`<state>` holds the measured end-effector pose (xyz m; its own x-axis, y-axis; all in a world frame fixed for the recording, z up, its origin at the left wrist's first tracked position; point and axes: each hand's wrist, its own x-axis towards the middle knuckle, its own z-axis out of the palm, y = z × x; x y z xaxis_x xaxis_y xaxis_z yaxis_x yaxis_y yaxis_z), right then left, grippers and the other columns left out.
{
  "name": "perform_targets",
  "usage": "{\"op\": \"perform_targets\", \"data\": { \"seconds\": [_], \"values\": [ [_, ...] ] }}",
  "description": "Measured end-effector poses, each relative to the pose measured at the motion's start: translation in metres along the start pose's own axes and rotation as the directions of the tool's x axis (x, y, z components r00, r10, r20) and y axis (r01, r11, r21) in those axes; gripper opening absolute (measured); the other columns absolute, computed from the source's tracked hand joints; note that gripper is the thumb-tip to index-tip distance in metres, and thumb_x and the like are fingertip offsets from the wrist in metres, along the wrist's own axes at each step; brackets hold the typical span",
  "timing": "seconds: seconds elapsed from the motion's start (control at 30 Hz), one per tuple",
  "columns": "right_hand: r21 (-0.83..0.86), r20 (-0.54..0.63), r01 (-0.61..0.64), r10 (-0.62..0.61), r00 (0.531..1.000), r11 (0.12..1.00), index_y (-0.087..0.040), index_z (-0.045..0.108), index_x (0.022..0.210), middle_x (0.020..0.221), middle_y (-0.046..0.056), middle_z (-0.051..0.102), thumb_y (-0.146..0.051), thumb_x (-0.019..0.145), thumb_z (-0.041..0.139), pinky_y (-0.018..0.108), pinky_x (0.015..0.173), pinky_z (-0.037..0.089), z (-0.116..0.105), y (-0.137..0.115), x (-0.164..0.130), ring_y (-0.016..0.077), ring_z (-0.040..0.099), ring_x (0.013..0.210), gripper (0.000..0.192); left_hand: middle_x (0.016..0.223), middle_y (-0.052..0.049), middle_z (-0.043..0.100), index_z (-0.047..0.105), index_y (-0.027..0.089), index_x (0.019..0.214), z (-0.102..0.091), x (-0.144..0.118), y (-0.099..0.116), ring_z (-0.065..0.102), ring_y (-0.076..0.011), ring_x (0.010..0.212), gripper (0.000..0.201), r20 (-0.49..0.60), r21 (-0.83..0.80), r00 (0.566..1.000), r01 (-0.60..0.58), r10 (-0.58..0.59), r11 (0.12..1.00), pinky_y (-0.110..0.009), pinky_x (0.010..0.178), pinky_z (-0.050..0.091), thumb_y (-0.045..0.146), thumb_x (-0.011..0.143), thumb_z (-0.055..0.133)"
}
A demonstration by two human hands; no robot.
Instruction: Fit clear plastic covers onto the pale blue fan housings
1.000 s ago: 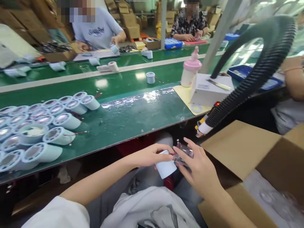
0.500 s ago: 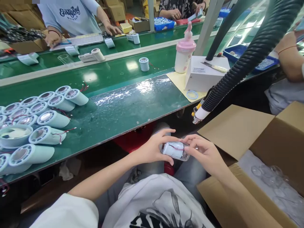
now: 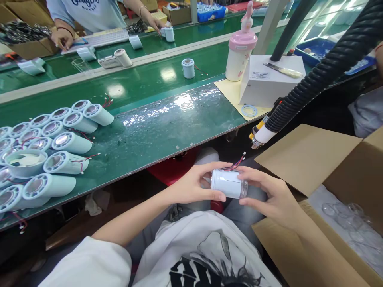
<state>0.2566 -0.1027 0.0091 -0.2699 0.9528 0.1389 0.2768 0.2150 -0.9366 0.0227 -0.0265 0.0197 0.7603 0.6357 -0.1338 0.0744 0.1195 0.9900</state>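
no writing was legible. the left hand (image 3: 191,185) and right hand (image 3: 269,197) had fingers clamped on a white cylinder (image 3: 229,183) above the lap; the cardboard box (image 3: 344,175) held clear parts (image 3: 347,211).

White cylinder housing (image 3: 225,183) with clear end cap and red wires. Pale blue housings (image 3: 64,143) with silvery faces, red leads. Glossy dark green bench (image 3: 167,131). Pink-lidded cream bottle (image 3: 240,52). Ribbed black hose (image 3: 323,67). Plain brown cardboard box (image 3: 302,159). Yellow mat (image 3: 230,95).
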Motion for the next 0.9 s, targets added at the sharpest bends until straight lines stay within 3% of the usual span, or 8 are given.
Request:
{"op": "perform_targets", "data": {
  "seconds": [0.33,0.5,0.73,0.9],
  "values": [
    [0.289,0.068,-0.224,0.213,0.975,0.931,-0.037,0.061,0.121,0.121,0.0,0.063,-0.03,0.084,0.076,0.031,0.093,0.056,-0.004,-0.006,0.0,0.0203,0.062,0.111,0.04,0.138,-0.01,0.058,0.052,0.029,0.139,-0.002,-0.004,0.006,0.056,-0.0262,0.125,0.079,0.054,0.161,0.981,-0.191,0.184,0.968,-0.037,0.103,0.049,0.024,0.067,0.085],
    [0.42,0.113,-0.301,0.28,0.953,0.856,-0.032,0.061,0.117,0.114,0.001,0.065,-0.035,0.086,0.074,0.027,0.083,0.058,-0.001,-0.008,0.001,0.0189,0.063,0.103,0.034,0.14,-0.009,0.056,0.051,0.03,0.14,-0.003,-0.005,0.005,0.054,-0.025,0.127,0.082,0.08,0.162,0.978,-0.206,0.195,0.965,-0.036,0.104,0.048,0.017,0.067,0.084],
    [0.533,0.143,-0.388,0.371,0.917,0.752,-0.026,0.061,0.107,0.097,0.001,0.069,-0.038,0.087,0.071,0.02,0.069,0.057,0.001,-0.008,0.004,0.0131,0.066,0.082,0.026,0.14,-0.011,0.056,0.05,0.029,0.141,-0.004,-0.006,0.003,0.052,-0.0273,0.129,0.081,0.082,0.225,0.976,-0.216,0.203,0.95,-0.039,0.105,0.047,0.023,0.068,0.084],
    [0.621,0.165,-0.44,0.44,0.883,0.649,-0.021,0.059,0.104,0.079,0.0,0.068,-0.048,0.083,0.072,0.023,0.06,0.059,0.007,-0.002,0.005,0.0139,0.067,0.066,0.036,0.141,-0.011,0.056,0.05,0.029,0.14,-0.003,-0.007,0.003,0.051,-0.0288,0.131,0.079,0.083,0.224,0.977,-0.21,0.196,0.952,-0.041,0.106,0.046,0.025,0.069,0.083]
  ]
}}
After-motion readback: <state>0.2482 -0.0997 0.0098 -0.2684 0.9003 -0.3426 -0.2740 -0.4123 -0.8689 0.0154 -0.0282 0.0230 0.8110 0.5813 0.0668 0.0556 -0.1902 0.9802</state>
